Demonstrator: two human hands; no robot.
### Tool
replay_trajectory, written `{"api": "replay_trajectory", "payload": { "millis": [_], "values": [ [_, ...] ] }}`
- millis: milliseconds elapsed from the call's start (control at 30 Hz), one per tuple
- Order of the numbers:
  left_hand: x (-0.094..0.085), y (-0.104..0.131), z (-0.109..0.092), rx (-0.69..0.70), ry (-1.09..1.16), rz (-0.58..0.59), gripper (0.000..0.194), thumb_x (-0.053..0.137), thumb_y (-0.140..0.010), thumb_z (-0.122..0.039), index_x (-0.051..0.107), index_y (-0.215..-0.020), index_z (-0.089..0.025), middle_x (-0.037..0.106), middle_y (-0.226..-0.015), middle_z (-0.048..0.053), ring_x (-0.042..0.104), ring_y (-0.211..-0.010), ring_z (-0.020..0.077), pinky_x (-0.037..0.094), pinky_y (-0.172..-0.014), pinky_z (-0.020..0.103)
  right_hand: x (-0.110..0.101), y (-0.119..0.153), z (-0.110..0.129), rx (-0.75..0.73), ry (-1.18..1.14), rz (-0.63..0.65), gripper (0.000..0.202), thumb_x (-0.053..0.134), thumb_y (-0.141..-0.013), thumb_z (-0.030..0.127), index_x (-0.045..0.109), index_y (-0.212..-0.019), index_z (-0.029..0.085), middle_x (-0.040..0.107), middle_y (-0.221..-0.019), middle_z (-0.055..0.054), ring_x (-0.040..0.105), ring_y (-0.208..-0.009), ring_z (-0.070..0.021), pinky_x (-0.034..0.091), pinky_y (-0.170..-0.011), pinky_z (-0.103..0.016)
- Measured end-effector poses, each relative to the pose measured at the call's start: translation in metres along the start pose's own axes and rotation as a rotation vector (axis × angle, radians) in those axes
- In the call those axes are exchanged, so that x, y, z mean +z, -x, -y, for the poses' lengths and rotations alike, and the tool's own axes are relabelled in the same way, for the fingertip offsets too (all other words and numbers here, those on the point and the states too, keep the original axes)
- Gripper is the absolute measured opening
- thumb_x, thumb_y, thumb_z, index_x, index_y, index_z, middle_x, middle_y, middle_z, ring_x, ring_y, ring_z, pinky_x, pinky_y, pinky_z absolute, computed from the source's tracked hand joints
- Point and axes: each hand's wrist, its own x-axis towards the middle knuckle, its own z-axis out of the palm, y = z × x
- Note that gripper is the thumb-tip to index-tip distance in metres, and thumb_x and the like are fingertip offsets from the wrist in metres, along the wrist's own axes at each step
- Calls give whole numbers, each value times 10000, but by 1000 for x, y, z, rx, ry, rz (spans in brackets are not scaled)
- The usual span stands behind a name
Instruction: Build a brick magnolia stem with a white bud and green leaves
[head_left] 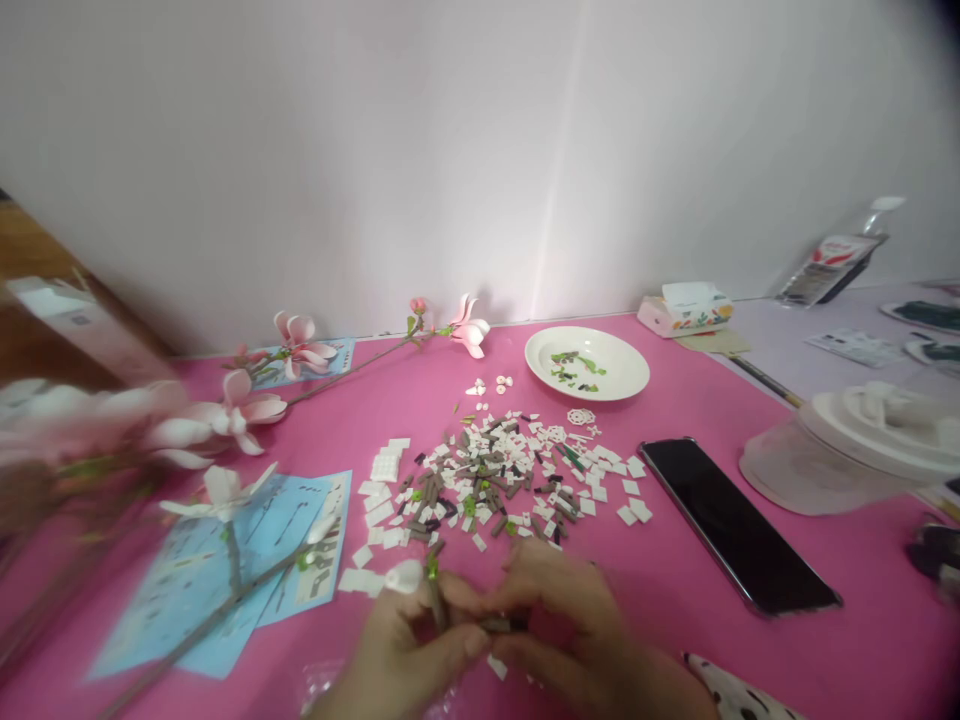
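Part-hidden stem (436, 602), blurred flowers (82, 428), cropped sleeve (739, 690)

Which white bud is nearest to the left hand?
The bud beside the left hand; the other, on the branch over the blue sheets, lies farther left.

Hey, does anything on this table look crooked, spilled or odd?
The bottle at the far right slants, and the carton at the far left leans the other way; lens distortion may explain both. The loose pieces lie strewn in a heap on the pink surface, but no damage stands out.
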Motion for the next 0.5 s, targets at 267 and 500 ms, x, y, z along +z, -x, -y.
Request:
{"api": "replay_trajectory", "payload": {
  "millis": [267, 500],
  "values": [
    [-3, 0, 3, 58, -69, -43, 219, 788, -691, -375, 707, -718, -174, 630, -603, -10, 533, -551, 114, 399, -545, 215, -10, 10, 0, 402, -322, 281, 340, 512, -896, 494, 587, -832, 168, 582, -792, -18, 547, -760, -153, 440, -735, -277],
    [-2, 6, 9, -32, 9, -47, 262, 831, -638, -373, 679, -701, -169, 652, -625, 1, 572, -586, 139, 393, -574, 239, -7, 0, 4, 498, -653, 350, 454, 518, -853, 584, 570, -719, 153, 546, -660, 1, 533, -624, -118, 451, -640, -240]
  ]
}}
